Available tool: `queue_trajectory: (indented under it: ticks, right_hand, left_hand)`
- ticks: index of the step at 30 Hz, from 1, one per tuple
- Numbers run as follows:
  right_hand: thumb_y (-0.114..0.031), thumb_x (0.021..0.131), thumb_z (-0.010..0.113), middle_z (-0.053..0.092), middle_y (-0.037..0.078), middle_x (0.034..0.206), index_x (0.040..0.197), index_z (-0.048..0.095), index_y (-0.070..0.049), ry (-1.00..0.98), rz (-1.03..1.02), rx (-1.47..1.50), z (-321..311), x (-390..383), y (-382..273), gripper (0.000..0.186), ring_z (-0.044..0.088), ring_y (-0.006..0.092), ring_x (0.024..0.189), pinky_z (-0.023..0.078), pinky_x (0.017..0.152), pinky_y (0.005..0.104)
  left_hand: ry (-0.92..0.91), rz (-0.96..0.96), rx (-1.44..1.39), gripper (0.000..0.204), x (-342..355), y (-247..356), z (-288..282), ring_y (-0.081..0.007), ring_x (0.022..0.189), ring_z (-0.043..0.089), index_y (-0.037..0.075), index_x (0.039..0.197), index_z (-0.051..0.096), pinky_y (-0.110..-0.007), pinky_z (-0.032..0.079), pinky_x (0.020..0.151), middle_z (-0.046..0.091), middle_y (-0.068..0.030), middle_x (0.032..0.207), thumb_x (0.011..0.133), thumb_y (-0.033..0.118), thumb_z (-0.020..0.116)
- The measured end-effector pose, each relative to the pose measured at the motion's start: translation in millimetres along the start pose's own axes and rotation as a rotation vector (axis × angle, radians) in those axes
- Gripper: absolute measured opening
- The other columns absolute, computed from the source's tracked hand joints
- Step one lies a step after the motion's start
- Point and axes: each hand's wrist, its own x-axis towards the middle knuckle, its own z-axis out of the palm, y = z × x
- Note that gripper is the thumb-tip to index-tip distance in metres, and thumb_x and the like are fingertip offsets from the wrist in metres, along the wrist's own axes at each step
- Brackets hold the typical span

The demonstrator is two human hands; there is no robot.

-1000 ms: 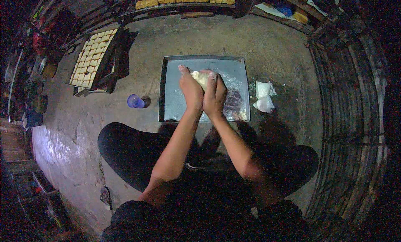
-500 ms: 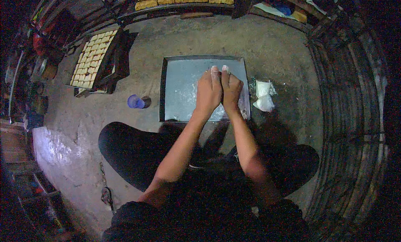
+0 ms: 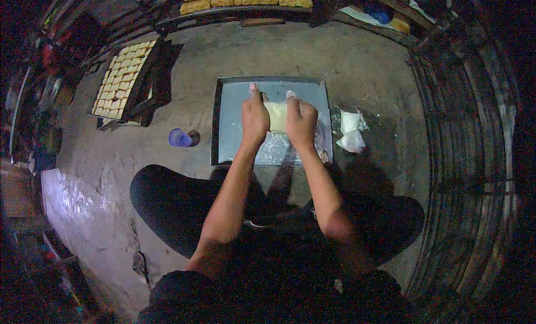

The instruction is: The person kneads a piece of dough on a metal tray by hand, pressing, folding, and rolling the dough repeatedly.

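Observation:
A pale piece of dough (image 3: 277,117) spans the gap between my two hands, over a shallow metal tray (image 3: 230,128). My left hand (image 3: 254,120) is closed around the dough's left end, its thumb pointing away from me. Around the right end, my right hand (image 3: 302,122) is closed in the same way, thumb also pointing away. Both thumbs look whitened. White flour is smeared over the tray's bluish-grey surface, mostly under and near the dough. My palms hide the dough's two ends.
Right of the tray lies a tied clear bag of white powder (image 3: 350,128). A purple cup (image 3: 178,137) stands to the left. Farther left, a tray of dough pieces (image 3: 124,78) rests on a stack. Baked loaves (image 3: 245,0) line the far shelf.
My hands have drawn apart from being pressed together, the left one moving left. The dough, hidden before, now shows stretched between them.

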Motion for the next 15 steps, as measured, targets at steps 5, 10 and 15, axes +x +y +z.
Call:
queue_trajectory:
  ticks: [5, 10, 15]
  right_hand:
    - [-0.030, 0.098, 0.051, 0.046, 0.009, 0.049, 0.057, 0.047, 0.000, 0.047, -0.040, 0.098, -10.9, 13.6, -16.6, 0.051, 0.040, 0.0153, 0.047, 0.033, 0.048, 0.0398]
    - [-0.031, 0.097, 0.053, 0.048, 0.005, 0.051, 0.059, 0.049, -0.001, 0.067, -0.014, 0.201, -14.4, 15.0, -22.2, 0.049, 0.043, 0.0133, 0.050, 0.034, 0.050, 0.0365]
    - [-0.036, 0.098, 0.052, 0.051, 0.002, 0.056, 0.063, 0.053, -0.003, 0.024, 0.052, 0.400, -18.1, 5.2, -31.9, 0.048, 0.048, 0.0129, 0.053, 0.037, 0.051, 0.0335]
  left_hand:
    - [-0.024, -0.056, -0.116, 0.060, -6.2, 44.2, -4.1, -0.0151, 0.056, 0.037, 0.004, 0.063, 0.044, -0.037, 0.032, 0.055, 0.043, -0.0030, 0.057, 0.106, 0.042, 0.028]
    - [-0.031, -0.031, -0.162, 0.061, -6.3, 47.1, -7.7, -0.0139, 0.057, 0.038, 0.005, 0.062, 0.046, -0.035, 0.033, 0.057, 0.044, -0.0026, 0.058, 0.106, 0.043, 0.028]
    - [-0.216, -0.030, -0.124, 0.064, -14.3, 48.9, -10.6, -0.0171, 0.065, 0.048, 0.001, 0.086, 0.057, -0.035, 0.039, 0.063, 0.055, -0.0076, 0.072, 0.105, 0.051, 0.022]
